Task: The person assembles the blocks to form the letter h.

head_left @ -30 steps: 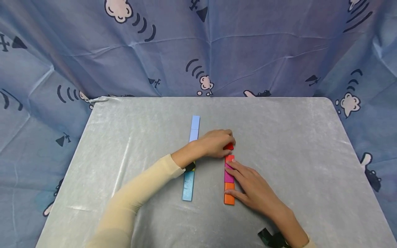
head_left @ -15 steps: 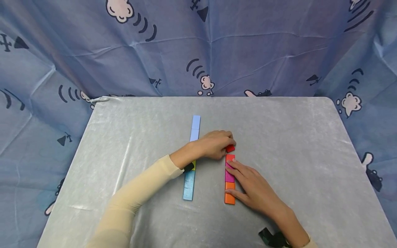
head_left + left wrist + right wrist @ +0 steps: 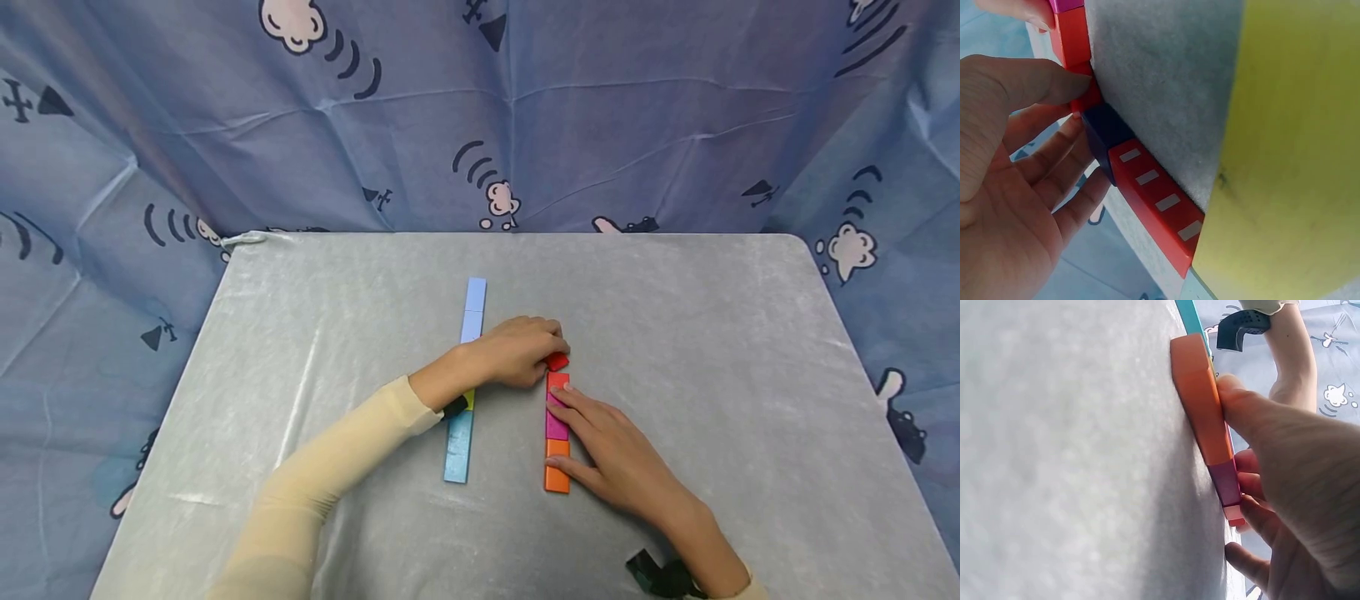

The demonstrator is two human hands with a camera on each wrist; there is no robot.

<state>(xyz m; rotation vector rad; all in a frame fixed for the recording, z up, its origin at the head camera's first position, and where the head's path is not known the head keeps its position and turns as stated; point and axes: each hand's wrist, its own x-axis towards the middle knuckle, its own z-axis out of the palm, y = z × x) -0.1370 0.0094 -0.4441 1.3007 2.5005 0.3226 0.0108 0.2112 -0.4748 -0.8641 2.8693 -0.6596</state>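
My left hand [image 3: 521, 350] pinches a small red block [image 3: 1087, 94] between thumb and fingers at the far end of a row. The block sits slightly askew against a lighter red block [image 3: 558, 380]. In the left wrist view a navy block [image 3: 1108, 128] and a red block with pale rectangles [image 3: 1159, 200] continue the line; the left hand and arm hide both in the head view. My right hand [image 3: 622, 450] rests along the row with extended fingers, by a magenta block [image 3: 557, 427]. Its thumb touches an orange block [image 3: 557, 477].
To the left lies another row, with light blue blocks [image 3: 472, 312] at its far end, a teal block [image 3: 457, 447] at its near end and a yellow block [image 3: 1291, 150] partly under the left wrist. A grey cloth [image 3: 712, 333] covers the table; a patterned curtain [image 3: 420, 125] hangs behind.
The red block in my left fingers has turned slightly and come closer to the far end of the row. My right hand has stayed in place.
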